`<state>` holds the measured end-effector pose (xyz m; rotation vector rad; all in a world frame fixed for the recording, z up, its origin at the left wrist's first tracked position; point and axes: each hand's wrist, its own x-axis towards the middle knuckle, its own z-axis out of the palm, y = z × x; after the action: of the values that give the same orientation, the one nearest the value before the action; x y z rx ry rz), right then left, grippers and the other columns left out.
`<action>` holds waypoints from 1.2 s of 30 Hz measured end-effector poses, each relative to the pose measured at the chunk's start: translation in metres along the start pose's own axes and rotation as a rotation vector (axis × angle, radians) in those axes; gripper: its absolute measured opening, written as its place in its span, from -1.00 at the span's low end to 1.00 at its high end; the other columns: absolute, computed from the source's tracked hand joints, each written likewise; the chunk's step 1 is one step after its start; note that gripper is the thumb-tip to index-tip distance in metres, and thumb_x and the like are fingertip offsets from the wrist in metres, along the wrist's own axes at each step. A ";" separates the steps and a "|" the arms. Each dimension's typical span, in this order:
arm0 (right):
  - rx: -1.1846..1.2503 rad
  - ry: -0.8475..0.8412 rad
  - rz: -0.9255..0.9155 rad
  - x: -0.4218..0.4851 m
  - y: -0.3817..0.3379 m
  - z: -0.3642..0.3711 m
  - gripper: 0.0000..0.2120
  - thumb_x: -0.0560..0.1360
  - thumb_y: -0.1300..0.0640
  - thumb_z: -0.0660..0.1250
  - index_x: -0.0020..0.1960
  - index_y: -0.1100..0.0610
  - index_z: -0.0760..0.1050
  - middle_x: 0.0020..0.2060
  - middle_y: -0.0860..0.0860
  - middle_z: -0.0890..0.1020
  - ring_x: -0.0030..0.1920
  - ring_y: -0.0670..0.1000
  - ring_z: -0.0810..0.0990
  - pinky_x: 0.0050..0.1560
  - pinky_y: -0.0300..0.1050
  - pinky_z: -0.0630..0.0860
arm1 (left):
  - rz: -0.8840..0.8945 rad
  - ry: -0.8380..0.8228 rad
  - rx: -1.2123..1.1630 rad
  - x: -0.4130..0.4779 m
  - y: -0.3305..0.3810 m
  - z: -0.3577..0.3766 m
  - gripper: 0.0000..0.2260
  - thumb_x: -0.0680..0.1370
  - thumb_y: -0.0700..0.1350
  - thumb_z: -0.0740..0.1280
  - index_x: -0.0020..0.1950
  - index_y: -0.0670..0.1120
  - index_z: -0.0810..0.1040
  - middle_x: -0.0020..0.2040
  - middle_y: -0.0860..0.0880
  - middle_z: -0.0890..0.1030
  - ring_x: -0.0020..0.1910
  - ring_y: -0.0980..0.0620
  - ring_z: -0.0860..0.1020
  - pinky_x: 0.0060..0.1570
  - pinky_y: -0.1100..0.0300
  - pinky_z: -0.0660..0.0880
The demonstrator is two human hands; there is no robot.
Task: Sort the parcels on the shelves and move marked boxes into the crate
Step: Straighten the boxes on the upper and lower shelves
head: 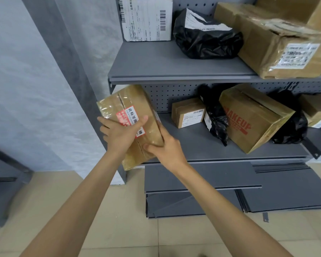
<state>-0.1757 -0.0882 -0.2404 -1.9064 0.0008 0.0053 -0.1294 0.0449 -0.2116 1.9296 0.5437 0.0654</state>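
I am looking down at a grey metal shelf unit [174,67] with a pegboard back. It is standing on a pale tiled floor [119,229], and loose shelf panels [202,177] are lying at its foot.

The sorting is looking barely under way. The upper shelf is carrying a white-labelled parcel [146,19], a black poly bag [206,39] and a large taped carton [278,47]. The lower shelf is holding a small brown box [187,113], a second black bag [215,117] and a box printed MAKEUP [254,117], with more at the right edge. No crate is showing in my view, so I cannot tell what has gone into it.

The one parcel in hand is a taped cardboard box [135,101] bearing a red-and-white sticker [126,115] — by my reading a marked one, bound for the crate. It is sitting tilted at the left end of the lower shelf, its near end hanging out past the front lip; whether it is touching the shelf I cannot tell.

The left hand [122,132] is lying across its top face over the sticker, fingers wrapping the left edge. The right hand [167,147] is gripping the near right corner — thumb on top, fingers round the side.
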 end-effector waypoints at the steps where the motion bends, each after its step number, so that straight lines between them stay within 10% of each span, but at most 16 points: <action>1: -0.055 -0.001 -0.026 -0.002 -0.001 0.003 -0.26 0.40 0.05 0.46 0.49 -0.09 0.22 0.11 -0.13 0.60 0.08 -0.14 0.58 0.08 -0.29 0.50 | -0.030 0.017 0.037 0.000 0.003 0.002 0.34 0.12 0.40 0.49 0.53 -0.10 -0.32 0.55 -0.14 -0.03 0.52 -0.21 0.02 0.42 -0.13 0.11; 4: -0.203 0.023 -0.078 -0.008 -0.002 0.012 -0.14 0.43 0.04 0.46 0.57 -0.01 0.03 0.46 0.02 0.33 0.39 0.05 0.36 0.32 -0.07 0.40 | -0.096 0.028 0.067 0.001 0.008 0.007 0.37 0.10 0.44 0.46 0.52 -0.11 -0.36 0.55 -0.16 -0.07 0.52 -0.23 -0.02 0.42 -0.15 0.08; 13: -0.099 -0.087 -0.126 -0.010 0.003 -0.005 -0.21 0.44 -0.08 0.44 0.55 -0.13 0.10 0.55 -0.11 0.10 0.53 -0.14 0.03 0.46 -0.08 0.18 | -0.184 -0.004 -0.133 0.010 0.002 -0.005 0.22 0.02 0.32 0.48 0.54 0.06 -0.06 0.45 -0.14 0.23 0.37 -0.21 0.32 0.27 -0.22 0.38; 18: 0.273 0.126 0.364 -0.001 0.027 -0.050 -0.03 0.31 -0.39 0.36 0.56 -0.13 -0.01 0.54 -0.12 0.13 0.46 -0.05 0.23 0.36 -0.04 0.24 | -0.363 -0.340 -0.313 0.024 -0.007 -0.041 -0.34 0.30 0.30 0.43 0.27 0.01 0.38 0.00 -0.04 0.55 -0.08 -0.08 0.52 -0.38 -0.09 0.47; 25: 0.769 -0.068 0.778 -0.011 0.050 -0.044 0.10 0.10 -0.46 0.45 0.52 -0.27 0.02 0.57 0.03 -0.07 0.48 0.36 0.11 0.08 0.60 0.30 | -0.472 -0.464 -0.549 0.013 -0.040 -0.018 -0.45 0.34 0.32 0.38 0.19 0.02 0.50 0.08 -0.08 0.61 0.07 -0.18 0.55 -0.05 -0.35 0.47; 30: 0.792 -0.158 0.731 -0.004 0.043 -0.018 0.15 0.06 -0.45 0.48 0.52 -0.15 0.09 0.47 0.10 0.29 0.37 0.28 0.37 0.17 0.64 0.19 | -0.428 -0.458 -0.732 -0.015 -0.046 0.015 -0.45 0.39 0.30 0.33 0.28 0.04 0.51 0.17 -0.05 0.64 0.15 -0.16 0.57 -0.11 -0.22 0.53; 36: 0.732 -0.086 0.687 0.007 0.056 -0.036 -0.34 0.32 -0.27 0.40 0.34 -0.09 0.34 0.26 0.10 0.51 0.21 0.22 0.51 0.02 0.37 0.50 | -0.371 -0.412 -0.673 -0.017 -0.051 0.010 -0.18 0.24 0.35 0.36 0.43 0.05 0.34 0.30 -0.06 0.53 0.24 -0.21 0.50 -0.11 -0.23 0.54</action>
<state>-0.1689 -0.1407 -0.2815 -1.0984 0.5280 0.4865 -0.1594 0.0457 -0.2580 1.1233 0.5071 -0.3405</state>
